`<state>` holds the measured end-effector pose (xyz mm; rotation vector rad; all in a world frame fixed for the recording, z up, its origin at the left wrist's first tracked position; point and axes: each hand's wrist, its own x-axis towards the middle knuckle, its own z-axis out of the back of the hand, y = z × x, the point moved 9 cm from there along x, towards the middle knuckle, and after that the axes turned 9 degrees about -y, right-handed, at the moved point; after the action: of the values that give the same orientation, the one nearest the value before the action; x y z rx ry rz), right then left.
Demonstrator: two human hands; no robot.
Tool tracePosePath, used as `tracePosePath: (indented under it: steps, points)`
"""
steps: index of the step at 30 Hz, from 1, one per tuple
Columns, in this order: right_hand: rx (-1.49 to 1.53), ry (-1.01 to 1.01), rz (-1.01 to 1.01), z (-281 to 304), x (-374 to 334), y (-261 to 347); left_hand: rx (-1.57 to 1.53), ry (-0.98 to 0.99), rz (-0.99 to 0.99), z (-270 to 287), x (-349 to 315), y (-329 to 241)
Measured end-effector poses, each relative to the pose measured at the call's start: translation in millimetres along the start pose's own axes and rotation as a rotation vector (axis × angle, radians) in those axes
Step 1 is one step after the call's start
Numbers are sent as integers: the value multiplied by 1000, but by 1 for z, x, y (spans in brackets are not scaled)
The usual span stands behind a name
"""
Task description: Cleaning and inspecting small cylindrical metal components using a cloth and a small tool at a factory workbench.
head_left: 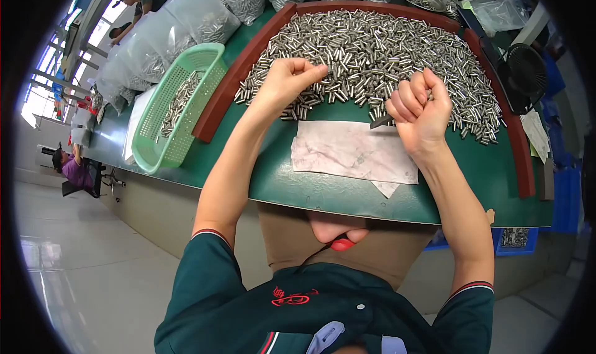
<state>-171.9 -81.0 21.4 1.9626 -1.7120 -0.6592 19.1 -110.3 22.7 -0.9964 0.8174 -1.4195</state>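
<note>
Steel pins (pixel 360 40) lie heaped on my green bench (pixel 273 175) within a red-brown border (pixel 231 92). My left hand (pixel 288 81) is pinched over the near part of the heap; whether it grips a pin, I cannot tell. My right hand (pixel 423 106) is curled around a dark flat bar (pixel 381 122), beside the stained cloth (pixel 354 150). A smaller lot sits in the green basket (pixel 213 67) on my left. Judgement: if those are finished, the bulk remains.
</note>
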Motion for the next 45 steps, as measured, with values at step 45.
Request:
tracePosePath:
  steps: [45]
  points:
    - [-953,725,1178,-83,-99,4,-1121,408,572,-54,-44,22]
